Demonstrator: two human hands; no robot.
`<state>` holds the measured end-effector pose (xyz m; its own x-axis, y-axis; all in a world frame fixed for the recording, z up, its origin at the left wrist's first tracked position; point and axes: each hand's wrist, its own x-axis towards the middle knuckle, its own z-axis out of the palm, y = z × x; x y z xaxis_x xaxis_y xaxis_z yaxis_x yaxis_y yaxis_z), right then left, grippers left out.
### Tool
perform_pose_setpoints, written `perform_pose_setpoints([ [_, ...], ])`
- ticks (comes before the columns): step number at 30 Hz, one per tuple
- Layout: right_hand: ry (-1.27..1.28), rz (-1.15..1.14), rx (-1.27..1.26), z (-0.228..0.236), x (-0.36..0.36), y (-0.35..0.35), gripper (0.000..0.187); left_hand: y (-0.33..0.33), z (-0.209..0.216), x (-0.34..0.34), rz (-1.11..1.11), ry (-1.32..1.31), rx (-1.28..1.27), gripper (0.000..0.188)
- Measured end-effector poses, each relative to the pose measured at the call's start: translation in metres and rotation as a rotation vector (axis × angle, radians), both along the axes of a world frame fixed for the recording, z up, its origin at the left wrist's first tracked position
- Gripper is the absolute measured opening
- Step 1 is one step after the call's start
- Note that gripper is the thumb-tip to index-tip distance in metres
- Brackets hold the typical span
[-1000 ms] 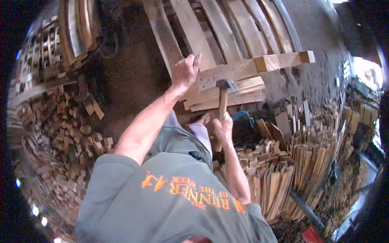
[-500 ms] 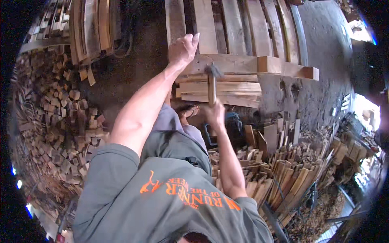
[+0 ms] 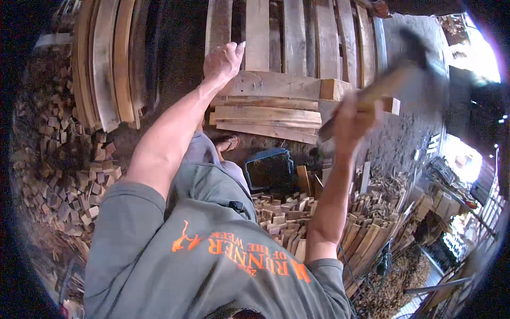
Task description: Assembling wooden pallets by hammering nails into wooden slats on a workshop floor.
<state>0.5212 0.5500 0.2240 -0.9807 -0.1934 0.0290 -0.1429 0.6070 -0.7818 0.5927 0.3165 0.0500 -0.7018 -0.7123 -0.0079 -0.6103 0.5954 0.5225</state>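
A hammer [image 3: 392, 81], blurred by motion, is swung up to the right in my right hand [image 3: 357, 119], its dark head pointing away from me. My left hand [image 3: 223, 61] is closed and rests at the near end of a wooden slat [image 3: 218, 24], thumb pointing away; whatever its fingers hold is hidden. That slat belongs to a pallet-like frame of several parallel boards. Along its near side runs a wooden beam [image 3: 287, 84], where small nails [image 3: 257, 84] show between my two hands. A short block [image 3: 333, 90] sits at the beam's right part.
Loose boards [image 3: 268, 115] lie stacked just nearer than the beam. A blue metal frame [image 3: 268, 154] stands by my feet. Heaps of wood offcuts [image 3: 69, 199] cover the left, and upright scraps [image 3: 366, 234] fill the right. Long planks [image 3: 109, 58] lie at the far left.
My right hand has lifted the hammer from over the beam up and to the right. My left hand stays at the slat's end, while the whole view has shifted slightly.
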Motion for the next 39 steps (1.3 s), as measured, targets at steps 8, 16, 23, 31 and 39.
perform_pose_setpoints([
  [8, -0.344, 0.301, 0.242, -0.079, -0.022, 0.084, 0.012, 0.003, -0.016, -0.009, -0.028, 0.069, -0.057, 0.045],
  [16, 0.464, 0.058, -0.422, 0.042, -0.012, 0.008, 0.006, -0.011, 0.001, -0.002, 0.017, -0.132, 0.162, 0.054],
  [23, -0.437, 0.098, 0.085, -0.158, 0.06, 0.052, 0.008, -0.007, -0.008, -0.018, 0.059, -0.092, 0.097, 0.054],
  [31, 0.128, 0.126, -0.256, 0.02, -0.028, 0.019, 0.009, -0.007, -0.02, -0.003, 0.025, 0.033, -0.095, 0.046],
  [39, -0.458, 0.268, 0.444, -0.114, -0.033, 0.086, 0.01, 0.005, -0.016, -0.012, 0.001, 0.004, -0.005, 0.045],
])
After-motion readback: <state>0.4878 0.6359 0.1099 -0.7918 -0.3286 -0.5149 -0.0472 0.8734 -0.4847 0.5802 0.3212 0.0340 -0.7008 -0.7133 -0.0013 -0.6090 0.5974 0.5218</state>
